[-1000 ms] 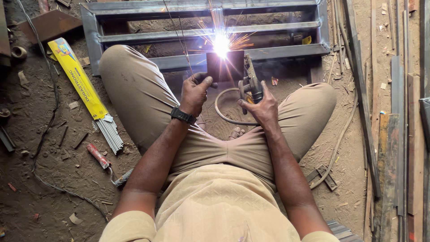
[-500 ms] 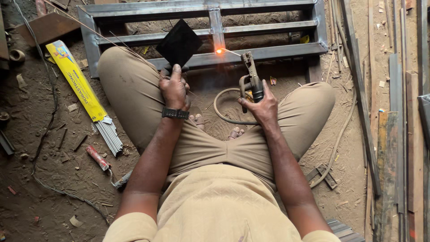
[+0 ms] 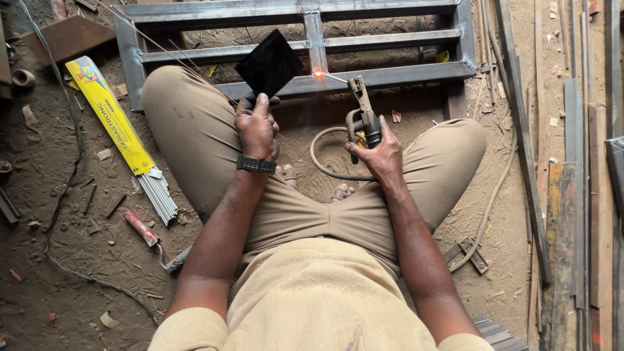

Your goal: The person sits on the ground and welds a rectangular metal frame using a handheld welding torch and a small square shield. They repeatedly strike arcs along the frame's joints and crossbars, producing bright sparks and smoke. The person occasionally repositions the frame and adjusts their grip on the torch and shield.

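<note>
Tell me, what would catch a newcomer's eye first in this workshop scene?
Most likely the small orange glow on the grey metal frame at the top, where a thin rod from the welding holder in the right hand meets the steel. Next, the dark square shield raised in the left hand, just left of the glow. Then the bright yellow packet of rods on the dirt floor at the left.
</note>
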